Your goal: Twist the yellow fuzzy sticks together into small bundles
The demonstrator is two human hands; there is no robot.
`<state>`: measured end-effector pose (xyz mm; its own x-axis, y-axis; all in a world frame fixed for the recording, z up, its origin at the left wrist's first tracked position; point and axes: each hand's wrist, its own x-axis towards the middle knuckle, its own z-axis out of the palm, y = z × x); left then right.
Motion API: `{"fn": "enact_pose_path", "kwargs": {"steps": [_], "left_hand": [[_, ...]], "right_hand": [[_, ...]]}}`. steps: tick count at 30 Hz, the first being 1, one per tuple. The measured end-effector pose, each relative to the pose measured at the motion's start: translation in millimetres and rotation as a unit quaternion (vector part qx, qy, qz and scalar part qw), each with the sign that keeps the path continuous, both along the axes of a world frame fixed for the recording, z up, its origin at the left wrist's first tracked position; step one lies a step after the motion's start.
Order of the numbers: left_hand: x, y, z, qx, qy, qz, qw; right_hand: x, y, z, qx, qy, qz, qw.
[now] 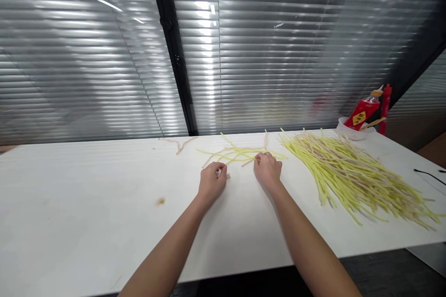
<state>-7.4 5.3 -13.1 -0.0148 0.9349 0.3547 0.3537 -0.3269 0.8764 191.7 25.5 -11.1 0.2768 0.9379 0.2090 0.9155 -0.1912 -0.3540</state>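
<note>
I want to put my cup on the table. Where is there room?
The white table is bare on the whole left side, from the left hand outward, apart from a small brown spot. The near edge between the arms is free too. It is crowded on the right, under the big pile of yellow strips, and by the small bunch at the right hand.

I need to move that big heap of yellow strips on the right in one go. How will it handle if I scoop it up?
The big heap of yellow strips is probably floppy: the strands are thin, long and bent. It looks light for its bulk. Lying loose and fanned across the table, strands would likely slip out and scatter.
</note>
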Motion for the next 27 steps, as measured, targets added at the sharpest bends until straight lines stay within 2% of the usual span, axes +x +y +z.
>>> {"fn": "enact_pose_path", "kwargs": {"steps": [3, 7, 11, 15, 21, 27], "left_hand": [[1, -1, -3.0, 0.03, 0.052, -0.032, 0.998], [2, -2, -5.3, 0.052, 0.077, -0.059, 0.994], [3, -1, -7.0, 0.073, 0.165, -0.059, 0.982], [3, 0, -9.3, 0.079, 0.223, -0.044, 0.971], [3, 2, -11.6, 0.054, 0.195, -0.031, 0.979], [1, 5, -11.9, 0.079, 0.168, -0.047, 0.981]], "right_hand": [[-2, 0, -1.0, -0.006, -0.011, 0.012, 1.0], [-3, 2, -3.3, -0.008, -0.012, 0.029, 0.999], [-5, 2, -5.8, -0.003, -0.009, 0.069, 0.998], [-14, -2, -4.3, 0.042, -0.023, 0.142, 0.989], [-30, -8, -0.5, 0.07, -0.062, 0.237, 0.967], [-32, -11, -1.5, 0.071, -0.052, 0.263, 0.961]]}}
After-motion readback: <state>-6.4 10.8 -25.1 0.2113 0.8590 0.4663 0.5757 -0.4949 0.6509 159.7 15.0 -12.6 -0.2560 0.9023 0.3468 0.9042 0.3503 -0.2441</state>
